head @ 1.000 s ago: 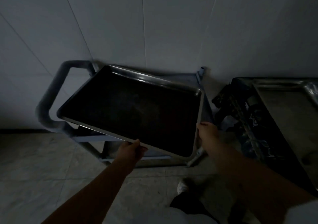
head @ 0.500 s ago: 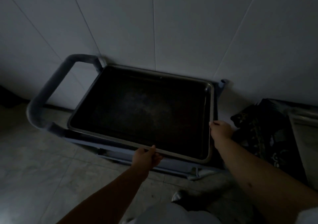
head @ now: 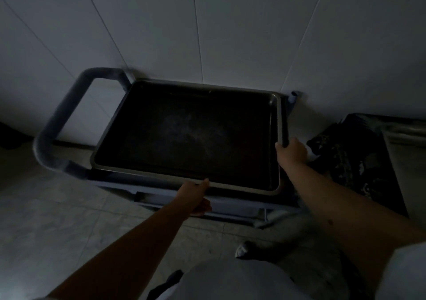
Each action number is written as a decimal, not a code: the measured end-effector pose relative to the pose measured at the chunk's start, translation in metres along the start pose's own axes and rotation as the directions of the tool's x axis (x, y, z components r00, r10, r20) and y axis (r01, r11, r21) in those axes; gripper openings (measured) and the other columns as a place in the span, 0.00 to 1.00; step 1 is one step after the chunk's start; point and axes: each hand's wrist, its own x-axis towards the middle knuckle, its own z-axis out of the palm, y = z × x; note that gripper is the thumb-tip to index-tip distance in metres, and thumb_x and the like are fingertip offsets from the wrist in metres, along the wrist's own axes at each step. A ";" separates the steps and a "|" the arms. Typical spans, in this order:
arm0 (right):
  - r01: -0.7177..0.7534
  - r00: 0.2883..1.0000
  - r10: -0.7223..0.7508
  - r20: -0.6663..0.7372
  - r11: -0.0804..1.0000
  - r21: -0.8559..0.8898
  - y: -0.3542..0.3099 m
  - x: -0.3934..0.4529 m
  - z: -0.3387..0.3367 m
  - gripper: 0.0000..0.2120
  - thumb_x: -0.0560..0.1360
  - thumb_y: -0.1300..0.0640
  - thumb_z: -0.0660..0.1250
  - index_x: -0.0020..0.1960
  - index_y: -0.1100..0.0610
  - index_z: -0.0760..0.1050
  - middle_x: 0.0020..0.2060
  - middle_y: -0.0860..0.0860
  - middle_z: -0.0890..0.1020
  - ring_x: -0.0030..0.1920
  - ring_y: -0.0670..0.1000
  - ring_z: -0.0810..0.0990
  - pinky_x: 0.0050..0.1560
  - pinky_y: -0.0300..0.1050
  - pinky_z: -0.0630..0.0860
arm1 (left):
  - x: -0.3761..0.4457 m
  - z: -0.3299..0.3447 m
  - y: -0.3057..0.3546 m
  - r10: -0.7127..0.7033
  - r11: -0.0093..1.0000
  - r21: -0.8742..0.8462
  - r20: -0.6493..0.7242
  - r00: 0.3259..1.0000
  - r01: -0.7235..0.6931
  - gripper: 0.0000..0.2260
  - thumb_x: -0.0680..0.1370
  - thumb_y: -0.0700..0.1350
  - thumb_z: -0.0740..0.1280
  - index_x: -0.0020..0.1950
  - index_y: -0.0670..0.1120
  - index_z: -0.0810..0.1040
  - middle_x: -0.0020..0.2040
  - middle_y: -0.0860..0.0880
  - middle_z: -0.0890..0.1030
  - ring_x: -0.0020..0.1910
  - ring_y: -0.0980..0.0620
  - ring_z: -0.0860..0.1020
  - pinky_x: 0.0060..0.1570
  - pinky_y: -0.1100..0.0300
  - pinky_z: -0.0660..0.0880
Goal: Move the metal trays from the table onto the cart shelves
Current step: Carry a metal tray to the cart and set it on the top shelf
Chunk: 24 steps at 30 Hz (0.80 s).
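Note:
A dark rectangular metal tray with a pale rim lies flat over the top shelf of a grey cart. My left hand grips the tray's near long rim, thumb on top. At the tray's right short edge, my right hand holds the rim. Whether the tray rests fully on the shelf cannot be told in the dim light. Another metal tray shows partly at the far right on a table.
The cart's tubular handle loops out to the left. A panelled wall stands right behind the cart. A dark crumpled bag sits between cart and table. Tiled floor lies in front, with my shoe near the cart.
The tray went from tilted and raised in front of the cart to level over the top shelf. Both hands kept their grip and followed it forward and down.

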 end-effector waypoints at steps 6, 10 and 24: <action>0.297 0.942 -0.321 -0.096 0.933 -0.203 0.002 -0.119 0.014 0.37 0.71 0.34 0.62 0.71 0.55 0.62 0.67 0.57 0.72 0.65 0.59 0.72 0.63 0.54 0.71 | -0.026 -0.069 -0.022 0.497 0.638 0.672 0.013 0.867 -0.376 0.12 0.79 0.59 0.60 0.52 0.53 0.75 0.47 0.48 0.81 0.44 0.52 0.79 0.49 0.50 0.79; 0.388 0.914 -0.400 0.070 0.807 -0.445 0.014 -0.220 0.038 0.48 0.65 0.23 0.50 0.77 0.50 0.52 0.77 0.55 0.57 0.75 0.58 0.56 0.72 0.59 0.54 | -0.053 -0.123 -0.061 0.696 0.206 0.877 0.181 0.695 -0.435 0.34 0.77 0.67 0.57 0.78 0.53 0.55 0.79 0.44 0.58 0.76 0.42 0.60 0.69 0.40 0.65; 0.050 0.995 -0.077 -0.058 0.926 -0.374 0.074 -0.410 0.053 0.54 0.59 0.20 0.52 0.77 0.45 0.41 0.78 0.53 0.48 0.77 0.59 0.49 0.73 0.63 0.53 | -0.085 -0.112 -0.136 0.708 -0.160 0.829 0.474 0.523 -0.535 0.45 0.65 0.81 0.39 0.75 0.60 0.32 0.78 0.47 0.32 0.78 0.41 0.37 0.71 0.30 0.51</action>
